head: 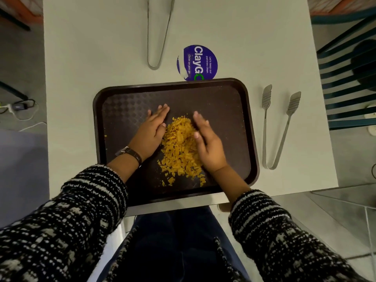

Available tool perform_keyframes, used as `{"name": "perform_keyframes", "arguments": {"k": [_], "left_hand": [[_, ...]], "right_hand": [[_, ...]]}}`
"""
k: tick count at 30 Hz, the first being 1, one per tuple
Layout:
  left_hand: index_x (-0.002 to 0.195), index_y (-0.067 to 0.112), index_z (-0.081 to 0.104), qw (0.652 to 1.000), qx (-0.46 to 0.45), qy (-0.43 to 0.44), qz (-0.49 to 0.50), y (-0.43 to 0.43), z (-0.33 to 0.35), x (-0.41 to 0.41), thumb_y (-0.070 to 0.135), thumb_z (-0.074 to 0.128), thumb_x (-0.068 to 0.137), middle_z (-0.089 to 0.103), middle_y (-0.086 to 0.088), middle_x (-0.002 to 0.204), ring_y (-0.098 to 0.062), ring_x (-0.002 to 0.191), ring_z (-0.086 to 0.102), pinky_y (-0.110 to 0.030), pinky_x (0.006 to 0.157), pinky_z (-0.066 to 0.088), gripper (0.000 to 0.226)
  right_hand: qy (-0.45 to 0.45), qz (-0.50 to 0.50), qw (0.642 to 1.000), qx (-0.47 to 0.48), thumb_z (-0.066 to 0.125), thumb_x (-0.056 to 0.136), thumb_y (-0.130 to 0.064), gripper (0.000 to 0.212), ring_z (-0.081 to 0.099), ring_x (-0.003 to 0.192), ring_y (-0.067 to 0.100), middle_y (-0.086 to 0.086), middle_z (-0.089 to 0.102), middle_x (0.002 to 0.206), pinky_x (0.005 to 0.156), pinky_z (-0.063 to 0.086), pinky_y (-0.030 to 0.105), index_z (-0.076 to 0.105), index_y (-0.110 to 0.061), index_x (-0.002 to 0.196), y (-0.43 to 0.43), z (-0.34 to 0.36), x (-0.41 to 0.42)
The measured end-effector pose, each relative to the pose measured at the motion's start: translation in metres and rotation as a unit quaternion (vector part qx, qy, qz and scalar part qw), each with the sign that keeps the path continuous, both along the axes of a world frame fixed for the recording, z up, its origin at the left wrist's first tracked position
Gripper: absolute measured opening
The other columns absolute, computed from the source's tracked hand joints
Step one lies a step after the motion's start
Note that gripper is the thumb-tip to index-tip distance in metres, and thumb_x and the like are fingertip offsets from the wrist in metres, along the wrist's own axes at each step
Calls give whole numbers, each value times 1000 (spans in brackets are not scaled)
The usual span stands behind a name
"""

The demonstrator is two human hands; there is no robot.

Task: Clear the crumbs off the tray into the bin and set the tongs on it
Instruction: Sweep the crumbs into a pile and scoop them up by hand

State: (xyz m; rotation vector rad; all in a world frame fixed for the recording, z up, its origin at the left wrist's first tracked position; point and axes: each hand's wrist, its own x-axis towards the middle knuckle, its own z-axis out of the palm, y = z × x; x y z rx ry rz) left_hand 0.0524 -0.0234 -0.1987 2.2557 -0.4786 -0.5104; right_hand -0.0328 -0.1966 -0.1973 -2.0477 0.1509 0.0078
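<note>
both flat, empty, the left hand (151, 131) and right hand (207, 143) herd orange crumbs (181, 147) mid dark brown plastic tray (240, 110); next, likely tipping them binward, steel tongs (278, 127) waiting on the white counter (101, 58).

A pale worktop (254, 47) fills the middle of the view. On it, toward the far side, lies a round blue sticker (198, 63) with white lettering. Off its right edge stands a chair with dark teal slats (345, 86). Cables (18, 110) trail on the floor at left.
</note>
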Motion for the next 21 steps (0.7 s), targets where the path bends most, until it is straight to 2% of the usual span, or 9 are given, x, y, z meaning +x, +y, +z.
{"name": "perform_keyframes", "arguments": {"k": [2,4,9,12,15,17,18,20,21], "left_hand": [[145,10,26,1000,-2,0,-6,1,-2,1,8,31,97,24,-5,154,0,137,10,-5,109,-9,48],[144,10,27,1000,-7,-3,-8,1,-4,0,10,31,98,25,-5,154,-2,138,11,-4,109,-9,47],[144,9,28,1000,-11,-9,-6,2,-6,1,16,29,99,27,-6,153,-4,139,14,-10,112,-5,45],[144,9,27,1000,-19,-1,-13,3,-8,2,16,29,100,25,-7,153,-10,142,14,-7,111,-6,45],[145,12,22,999,-17,22,-16,5,-7,4,19,28,100,21,-5,155,-12,144,10,-16,114,-4,46],[146,10,17,999,19,5,-41,6,-6,1,22,28,100,14,-6,156,-9,143,2,-22,115,-6,49],[146,9,15,998,40,-9,-54,6,-6,-4,26,28,99,10,-7,157,-7,141,-1,-23,115,-8,52],[147,8,10,994,73,-23,-78,5,-4,-16,37,24,97,5,-8,158,-9,142,-6,-27,116,-10,60],[147,9,8,992,75,-17,-98,5,-3,-23,42,21,95,4,-7,158,-11,143,-6,-30,117,-9,63]], "right_hand": [[-1,-51,998,-37,33,96,-34,53,28,142,20,11,37,149,120,10,34,38,-6,141,-18,-3,17],[27,-40,995,-88,30,95,-40,57,24,143,19,11,36,150,120,5,33,39,-7,141,-32,-7,35],[20,127,983,-133,34,93,-45,63,24,143,23,13,38,149,119,5,37,39,-6,141,-13,-10,53],[12,211,974,-86,36,94,-43,60,35,138,22,16,46,142,119,14,35,44,-2,137,8,-8,41],[9,146,989,8,29,96,-51,65,43,133,20,15,52,137,118,23,33,51,-1,131,8,0,26],[3,90,996,19,28,96,-52,66,39,136,21,14,50,139,119,20,35,49,-2,133,-7,8,13],[0,94,996,1,30,95,-52,66,35,139,22,14,46,142,119,17,37,46,-2,136,-17,11,5],[5,170,982,-87,41,91,-55,71,20,145,21,12,33,152,120,9,42,36,-6,143,-39,15,-16],[18,224,964,-145,47,87,-58,79,12,147,20,10,23,156,120,4,44,29,-8,146,-50,15,-26]]}}
